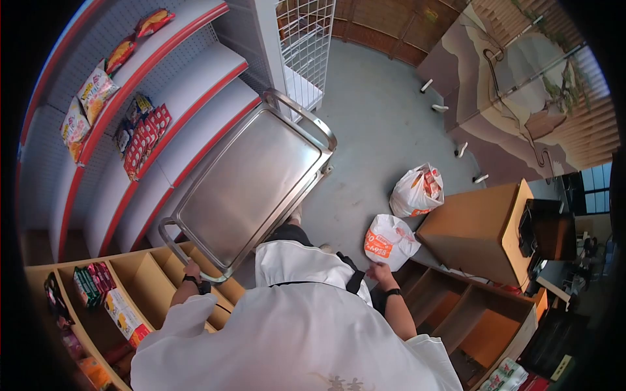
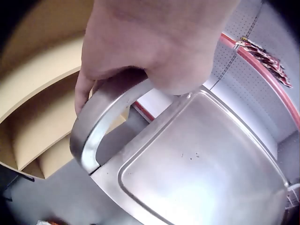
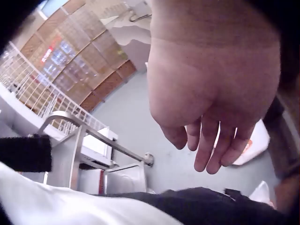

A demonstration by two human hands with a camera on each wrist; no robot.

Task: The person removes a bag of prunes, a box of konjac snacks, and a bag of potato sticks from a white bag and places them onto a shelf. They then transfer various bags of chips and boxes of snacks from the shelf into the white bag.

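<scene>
A stainless steel trolley (image 1: pixel 251 176) with a bare tray top stands in front of the person, a bent handle at each end. My left hand (image 1: pixel 192 270) grips its near handle. In the left wrist view, the fingers of that hand (image 2: pixel 150 42) wrap over the flat metal handle (image 2: pixel 86 136). My right hand (image 1: pixel 379 272) hangs low at the person's right side, holding nothing. Its fingers (image 3: pixel 203 152) point down, slightly bent and a little spread in the right wrist view. A white plastic bag (image 1: pixel 391 241) with orange print is nearest to it.
Another filled white bag (image 1: pixel 417 189) stands on the grey floor. Left of the trolley, red-edged shelves (image 1: pixel 208 72) carry snack packets (image 1: pixel 98 90). Wooden compartments (image 1: pixel 137 280) lie near the left hand. A cardboard-brown cabinet (image 1: pixel 476 225) and a painted folding screen (image 1: pixel 502 91) stand at right.
</scene>
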